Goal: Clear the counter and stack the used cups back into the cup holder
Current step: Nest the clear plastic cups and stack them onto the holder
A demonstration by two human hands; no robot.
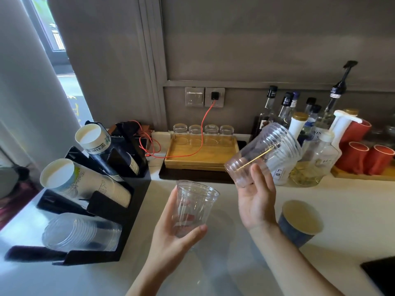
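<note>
While my left hand [171,238] grips one clear cup [193,207] upright, my right hand [255,201] holds a second clear cup [263,154] tilted, and the cup holder [111,227] sits at the counter's left edge, nearer my left.

Black object [380,274] cut off at bottom-right corner; bottle labels [277,173] too blurred to read; forearms leave frame at lower edge.

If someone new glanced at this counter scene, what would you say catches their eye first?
Most likely the two clear plastic cups held up mid-frame: an upright one in the left hand, and a ribbed one tilted sideways in the right hand. Next, the black cup holder at left, with stacks of paper cups and clear cups lying in it. A bright red cable runs from the wall socket across the wooden tray behind.
</note>
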